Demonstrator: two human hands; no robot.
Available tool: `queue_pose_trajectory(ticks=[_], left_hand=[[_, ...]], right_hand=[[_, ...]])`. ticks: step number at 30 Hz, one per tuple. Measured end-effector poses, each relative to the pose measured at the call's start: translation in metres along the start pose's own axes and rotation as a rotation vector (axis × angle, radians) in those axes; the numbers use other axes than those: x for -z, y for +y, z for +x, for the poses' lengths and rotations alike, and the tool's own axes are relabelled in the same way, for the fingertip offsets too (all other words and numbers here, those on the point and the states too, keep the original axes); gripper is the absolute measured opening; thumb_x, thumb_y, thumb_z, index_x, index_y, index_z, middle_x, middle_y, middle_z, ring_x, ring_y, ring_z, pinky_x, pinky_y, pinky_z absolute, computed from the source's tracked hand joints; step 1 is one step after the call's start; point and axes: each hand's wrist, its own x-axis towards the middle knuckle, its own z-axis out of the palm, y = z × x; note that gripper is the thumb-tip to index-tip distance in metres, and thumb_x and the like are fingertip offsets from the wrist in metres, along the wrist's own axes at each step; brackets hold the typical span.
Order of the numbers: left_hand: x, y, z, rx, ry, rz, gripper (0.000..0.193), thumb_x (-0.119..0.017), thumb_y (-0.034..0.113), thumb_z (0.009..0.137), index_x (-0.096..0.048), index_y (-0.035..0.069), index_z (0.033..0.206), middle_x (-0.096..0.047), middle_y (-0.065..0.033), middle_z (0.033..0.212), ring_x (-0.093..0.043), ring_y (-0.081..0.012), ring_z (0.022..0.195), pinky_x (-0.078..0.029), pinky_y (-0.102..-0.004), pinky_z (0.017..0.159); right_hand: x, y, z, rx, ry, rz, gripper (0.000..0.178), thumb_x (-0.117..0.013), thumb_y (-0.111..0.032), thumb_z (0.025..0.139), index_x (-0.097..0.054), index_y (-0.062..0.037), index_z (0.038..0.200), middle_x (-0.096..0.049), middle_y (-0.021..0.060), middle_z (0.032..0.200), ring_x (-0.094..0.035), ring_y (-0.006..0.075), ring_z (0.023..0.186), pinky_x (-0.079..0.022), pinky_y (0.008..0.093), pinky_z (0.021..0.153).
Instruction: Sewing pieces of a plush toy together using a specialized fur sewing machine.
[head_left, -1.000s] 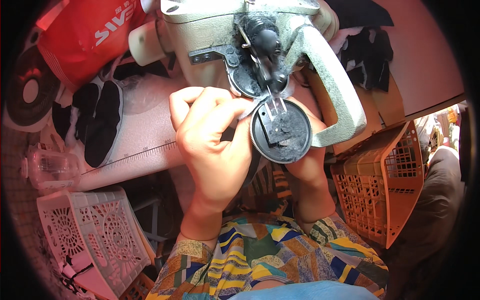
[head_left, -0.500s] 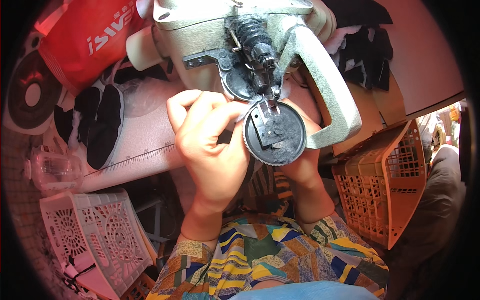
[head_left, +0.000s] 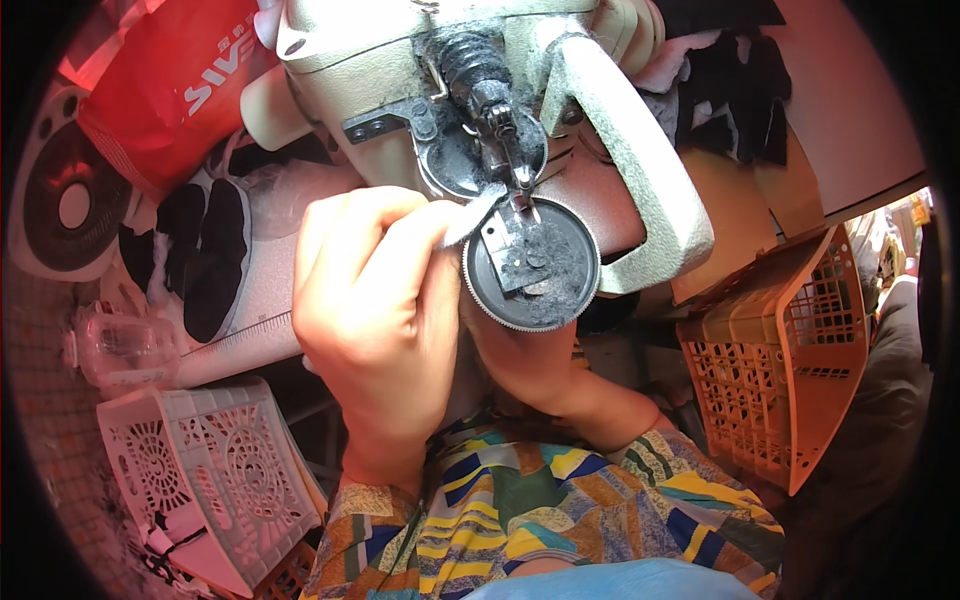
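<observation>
A cream-coloured sewing machine [head_left: 360, 85] stands in front of me, with dark fluff on its black mechanism. At its front is a round black disc [head_left: 565, 285] with a toothed rim, also dusted with fluff. A second black disc [head_left: 450, 165] sits just behind it. My left hand [head_left: 370, 285] is closed in a pinch on a small whitish piece of fabric [head_left: 476, 217], at the front disc's upper left edge. My right hand [head_left: 520, 355] is below and behind that disc, which hides its fingers.
A curved machine arm [head_left: 655, 170] bounds the work on the right. Black fabric pieces lie at left [head_left: 215, 265] and right [head_left: 740, 95]. A red bag [head_left: 165, 110], a clear plastic jar [head_left: 125, 345], a white crate [head_left: 215, 465] and an orange crate [head_left: 735, 385] stand around.
My left hand has moved left and slightly toward me, and the whitish fabric in its pinch now shows. My right hand has shifted left beneath the disc. The whole view has shifted slightly.
</observation>
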Motion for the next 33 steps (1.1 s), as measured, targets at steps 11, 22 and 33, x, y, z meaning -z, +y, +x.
queue_pose_trajectory(ticks=[11,22,33], left_hand=[[-0.02,-0.007,-0.018,0.08,0.08,-0.224,0.02,-0.062,-0.013,0.073,-0.06,-0.002,0.089,-0.061,-0.014,0.083,-0.062,-0.0284,0.076,-0.05,-0.034,0.071],[-0.021,-0.022,-0.029,-0.045,-0.022,-0.172,0.023,-0.051,-0.011,0.068,-0.06,-0.005,0.088,-0.049,-0.0214,0.101,-0.056,-0.0296,0.087,-0.048,-0.0334,0.072],[-0.02,-0.018,-0.02,0.209,-0.088,-0.566,0.016,-0.05,0.009,0.08,-0.057,-0.005,0.083,-0.049,-0.0163,0.092,-0.05,-0.0235,0.084,-0.04,-0.0297,0.076]], right_hand=[[0.003,0.007,-0.003,0.046,0.007,-0.049,0.036,-0.061,-0.002,0.073,-0.06,0.0011,0.109,-0.062,0.0157,0.107,-0.058,0.0286,0.104,-0.042,0.0376,0.093],[0.011,0.0,-0.006,0.271,-0.061,-0.557,0.03,-0.067,-0.009,0.069,-0.066,-0.0069,0.099,-0.065,0.0124,0.096,-0.063,0.0344,0.085,-0.05,0.0411,0.073],[0.013,0.004,-0.015,0.329,-0.074,-0.553,0.027,-0.07,-0.007,0.066,-0.068,-0.0083,0.093,-0.063,0.0091,0.093,-0.062,0.0305,0.079,-0.048,0.0406,0.069]])
